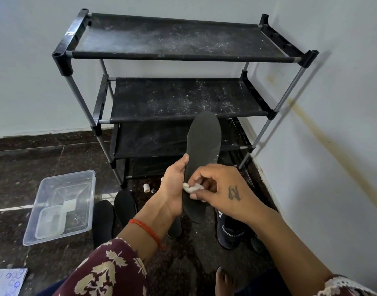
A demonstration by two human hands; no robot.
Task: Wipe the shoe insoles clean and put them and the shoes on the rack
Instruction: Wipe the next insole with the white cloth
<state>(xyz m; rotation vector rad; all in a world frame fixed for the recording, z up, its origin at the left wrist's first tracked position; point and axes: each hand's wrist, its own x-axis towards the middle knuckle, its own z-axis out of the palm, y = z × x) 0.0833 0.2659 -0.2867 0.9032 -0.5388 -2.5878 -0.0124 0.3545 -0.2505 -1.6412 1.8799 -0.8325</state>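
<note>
One clear plastic tub (pixel 61 207) sits on the dark floor (pixel 18 167) to the left of the black shoe rack (pixel 183 82), and inside it we see a smaller clear container (pixel 50 223) tucked into its near corner; what that smaller container holds we cannot make out. Each shelf of the rack that we can see is dusty and carries nothing.

Our left hand (pixel 174 189) grasps the grey insole (pixel 203 150) along its left edge, thumb laid on the upper face and fingers hidden behind it, holding it up in front of the rack's lower shelves with the toe end pointing towards the rack. Our right hand (pixel 221 189) pinches a small white wad of cloth (pixel 192 187) between thumb and curled fingers and presses it on the insole's lower half.

Two black insoles (pixel 112 214) lie side by side on the floor between the tub and our left forearm. A dark shoe (pixel 230 233) with white lettering lies on the floor in front of the rack's right side, partly covered by our right wrist; a second dark shape beside it is too hidden to name. Near the rack's front left foot stands a small white cap (pixel 146 187). A patterned sheet (pixel 6 280) is cut off at the lower left corner.
</note>
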